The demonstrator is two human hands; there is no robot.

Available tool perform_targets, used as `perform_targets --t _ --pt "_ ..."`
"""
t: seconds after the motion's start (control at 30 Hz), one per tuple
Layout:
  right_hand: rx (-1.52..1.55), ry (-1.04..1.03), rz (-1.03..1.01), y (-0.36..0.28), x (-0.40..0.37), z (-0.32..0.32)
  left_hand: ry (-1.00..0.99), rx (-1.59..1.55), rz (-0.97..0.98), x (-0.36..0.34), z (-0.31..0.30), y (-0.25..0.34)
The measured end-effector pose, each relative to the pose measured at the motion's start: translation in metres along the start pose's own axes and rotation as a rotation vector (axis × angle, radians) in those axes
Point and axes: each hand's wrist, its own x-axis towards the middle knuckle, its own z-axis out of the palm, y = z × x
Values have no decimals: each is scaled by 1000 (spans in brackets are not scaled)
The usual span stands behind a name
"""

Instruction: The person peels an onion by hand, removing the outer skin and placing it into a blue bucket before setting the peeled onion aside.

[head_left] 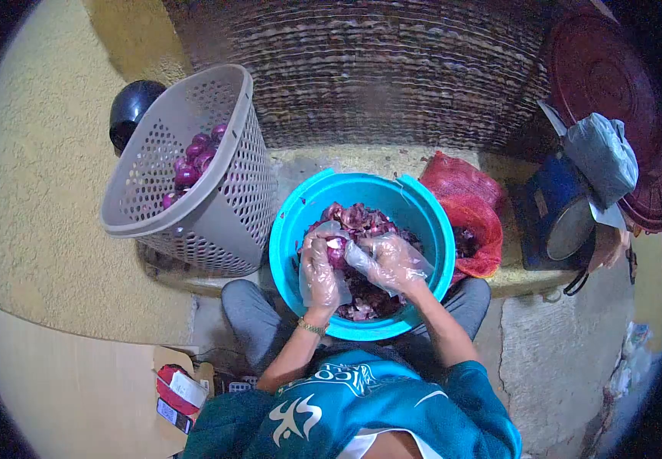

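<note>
My left hand (320,269), in a clear plastic glove, is closed round a purple onion (336,252) with a pale patch at its top. Close by on the right, my right hand (394,264), gloved the same way, has its fingers pressed together and pointing at the onion. Whatever those fingers hold, if anything, is hidden. Both hands are over a turquoise basin (439,229) that sits between my knees. Loose onion skins (369,222) and dark purple pieces fill its bottom.
On the left stands a tall grey laundry basket (243,153) with purple onions (193,162) inside. A red mesh sack (468,187) lies right of the basin. Further right is a blue tin (556,210) under a grey plastic bundle (602,153). A black pot (128,111) stands behind the basket.
</note>
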Motion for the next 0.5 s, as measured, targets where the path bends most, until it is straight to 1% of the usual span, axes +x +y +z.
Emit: perform_targets --t 0.03,0.1,0.13,0.17,0.2,0.23,0.27,0.3,0.33,0.37,0.4,0.47,0.5 --pt "0 0 0 1 0 -1 -10 12 4 1 -2 -2" --pt "-95 -116 11 4 1 -3 -20 25 10 2 -2 -2" --pt "-94 -117 12 5 0 -1 6 -14 -35 2 -1 -2" --pt "-127 -85 -43 8 -1 1 31 -53 -80 2 -1 -1" --pt "-159 -53 -99 6 -1 0 30 -54 -80 2 -1 -2" --pt "-160 -53 -100 3 -2 -2 44 -120 -126 4 -1 -4" --pt "-242 -124 -58 0 -4 -6 58 -186 -172 5 -2 -5" --pt "-324 -195 -16 -3 -5 -8 58 -186 -173 6 -2 -2" --pt "-324 -196 -14 -1 -7 -8 52 -271 -293 7 -2 2" --pt "-343 -125 -83 4 -9 -6 47 -357 -413 8 -4 5" --pt "-360 -53 -153 5 -11 -7 48 -357 -413 8 -5 6" --pt "-362 -24 -116 6 -11 -9 26 -499 -557 8 -7 8" --pt "-363 4 -79 6 -11 -10 25 -499 -558 8 -7 8"
